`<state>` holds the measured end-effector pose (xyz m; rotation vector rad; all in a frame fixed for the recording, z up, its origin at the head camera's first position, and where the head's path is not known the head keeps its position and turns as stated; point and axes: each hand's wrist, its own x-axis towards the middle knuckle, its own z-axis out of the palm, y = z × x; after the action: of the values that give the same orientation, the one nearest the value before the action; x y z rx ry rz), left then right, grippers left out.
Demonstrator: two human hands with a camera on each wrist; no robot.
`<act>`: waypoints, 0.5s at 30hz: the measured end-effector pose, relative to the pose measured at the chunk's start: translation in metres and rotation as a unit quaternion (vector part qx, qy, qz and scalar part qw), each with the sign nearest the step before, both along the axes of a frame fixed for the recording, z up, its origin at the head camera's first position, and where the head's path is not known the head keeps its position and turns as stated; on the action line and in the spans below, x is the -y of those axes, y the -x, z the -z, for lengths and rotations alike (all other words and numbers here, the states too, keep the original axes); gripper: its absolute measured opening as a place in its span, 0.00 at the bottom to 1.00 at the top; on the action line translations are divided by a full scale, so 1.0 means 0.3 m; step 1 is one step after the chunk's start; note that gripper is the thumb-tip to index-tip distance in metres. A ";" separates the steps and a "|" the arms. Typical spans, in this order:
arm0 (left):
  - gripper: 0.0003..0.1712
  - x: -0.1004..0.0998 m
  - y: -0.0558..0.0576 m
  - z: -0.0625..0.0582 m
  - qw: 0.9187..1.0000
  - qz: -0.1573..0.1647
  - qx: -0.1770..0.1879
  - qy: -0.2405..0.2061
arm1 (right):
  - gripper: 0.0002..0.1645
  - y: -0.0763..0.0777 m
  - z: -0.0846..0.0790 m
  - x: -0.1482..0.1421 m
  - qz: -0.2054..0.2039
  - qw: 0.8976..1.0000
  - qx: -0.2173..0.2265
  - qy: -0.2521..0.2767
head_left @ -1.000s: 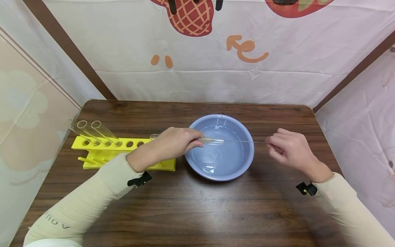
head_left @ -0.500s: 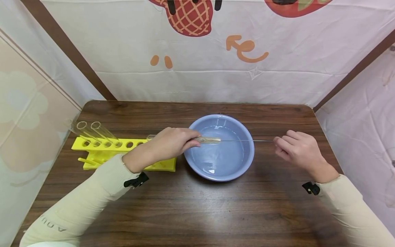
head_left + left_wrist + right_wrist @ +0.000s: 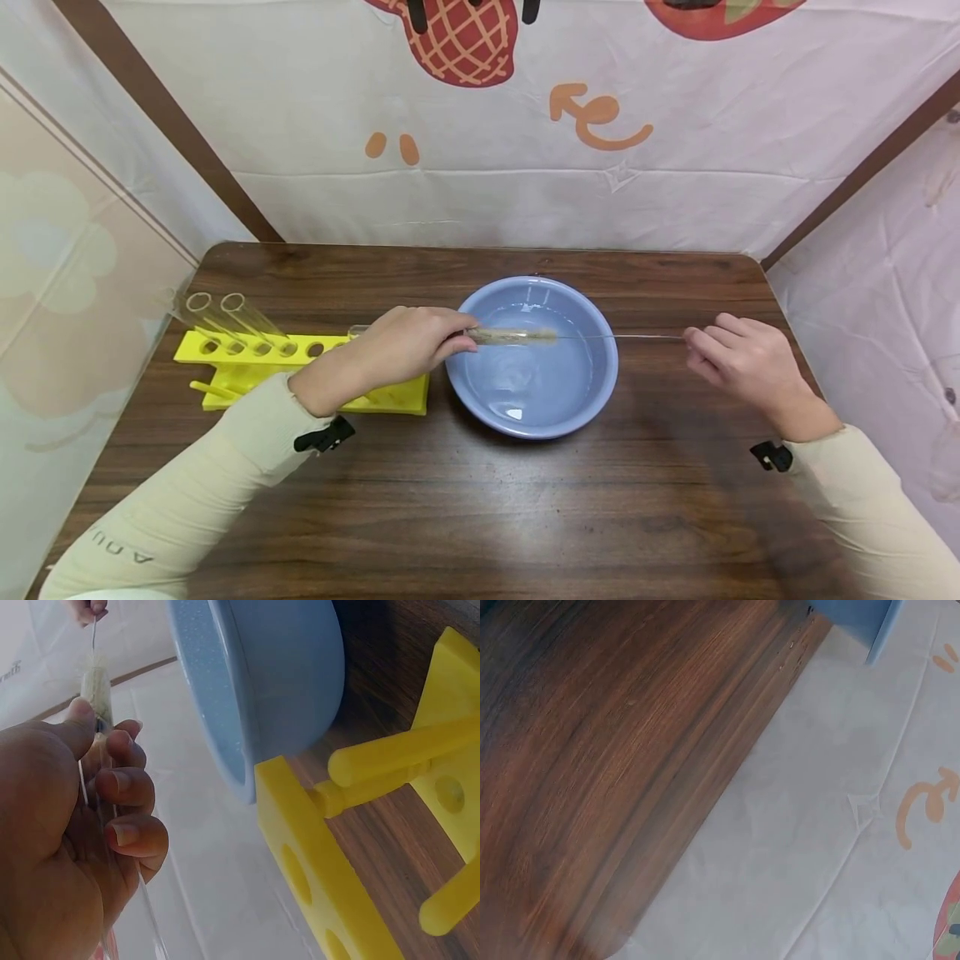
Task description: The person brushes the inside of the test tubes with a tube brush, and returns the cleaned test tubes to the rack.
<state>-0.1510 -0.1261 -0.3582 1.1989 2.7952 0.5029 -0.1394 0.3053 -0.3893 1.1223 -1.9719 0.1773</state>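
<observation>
My left hand [image 3: 408, 343] grips a clear glass test tube [image 3: 150, 919] lying level over the left side of the blue basin [image 3: 532, 417]. A pale-bristled test tube brush [image 3: 517, 336] shows at the tube's mouth, with its thin wire handle running right across the basin. How much of the bristle part is still inside the glass is hard to tell. Beyond the basin's right rim, my right hand [image 3: 742, 362] pinches the wire's end with curled fingers. In the left wrist view, thumb and fingers wrap the tube. The right wrist view does not show its hand.
A yellow test tube rack [image 3: 300, 350] stands left of the basin, partly behind my left forearm. Several clear test tubes [image 3: 251, 317] lean in its left holes. Water lies in the basin. A patterned cloth [image 3: 337, 200] hangs behind the wooden table [image 3: 480, 517].
My right hand has moved right with the wire handle, and my left hand has shifted slightly left with the tube. More of the brush's bristles show beyond my left fingers.
</observation>
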 end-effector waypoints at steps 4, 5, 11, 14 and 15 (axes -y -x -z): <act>0.15 0.004 -0.001 0.000 1.000 -0.002 0.001 0.001 | 0.15 -0.002 0.003 -0.016 0.006 1.000 0.007 -0.002; 0.14 0.005 -0.002 -0.001 1.000 -0.003 -0.001 0.001 | 0.15 -0.002 0.002 -0.020 0.009 1.000 0.009 -0.003; 0.14 0.016 0.001 0.003 1.000 -0.006 -0.004 -0.003 | 0.14 -0.010 -0.004 -0.044 0.020 1.000 0.023 -0.005; 0.16 0.028 0.004 0.012 1.000 -0.012 0.003 0.000 | 0.15 -0.014 -0.001 -0.057 0.023 0.999 0.043 -0.012; 0.17 0.032 0.005 0.014 1.000 -0.015 0.006 0.002 | 0.16 -0.015 0.000 -0.061 0.024 0.998 0.055 -0.017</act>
<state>-0.1524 -0.1358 -0.3623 1.1513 2.8068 0.5031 -0.1350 0.3236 -0.3894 1.1059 -2.1042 0.1829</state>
